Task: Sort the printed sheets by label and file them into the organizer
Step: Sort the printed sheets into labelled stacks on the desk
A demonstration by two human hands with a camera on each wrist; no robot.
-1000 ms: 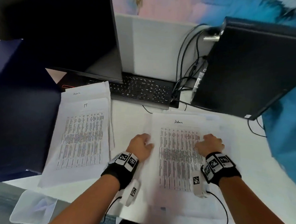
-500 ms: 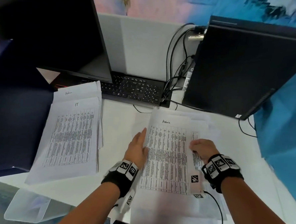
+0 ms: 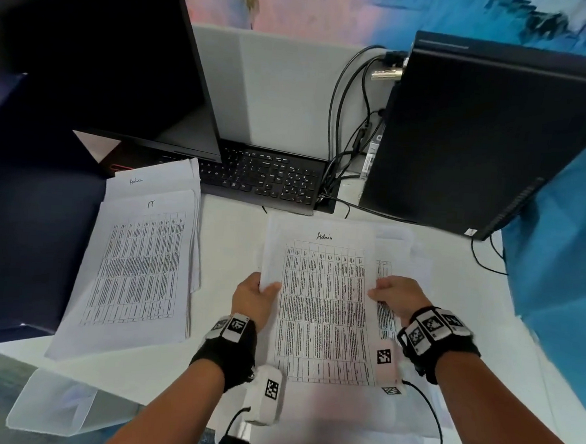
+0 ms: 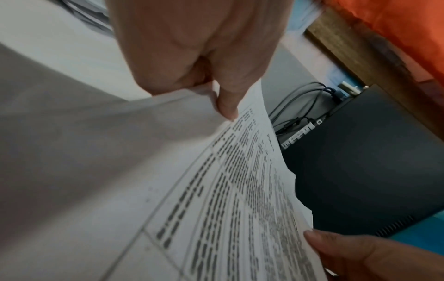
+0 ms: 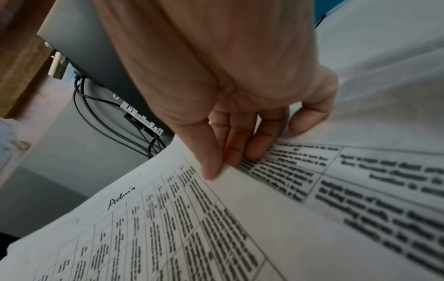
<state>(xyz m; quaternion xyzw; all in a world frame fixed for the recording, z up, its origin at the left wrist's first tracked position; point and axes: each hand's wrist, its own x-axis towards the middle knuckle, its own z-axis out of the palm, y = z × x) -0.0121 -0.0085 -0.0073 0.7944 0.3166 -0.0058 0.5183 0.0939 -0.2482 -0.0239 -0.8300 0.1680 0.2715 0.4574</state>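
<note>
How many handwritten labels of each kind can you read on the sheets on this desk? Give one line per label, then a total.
Admin: 2, on the held sheet, pinched by the left hand and the right hand, and on the rear sheet of the left pile.
IT: 1, on the top sheet of the left pile.
Total: 3 readable labels.

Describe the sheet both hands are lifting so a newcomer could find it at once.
In front of the black computer tower, loose printed sheets lie on the white desk. The lifted sheet is pinched between the left hand and right hand; it alone curls upward, handwritten "Admin" on top.
</note>
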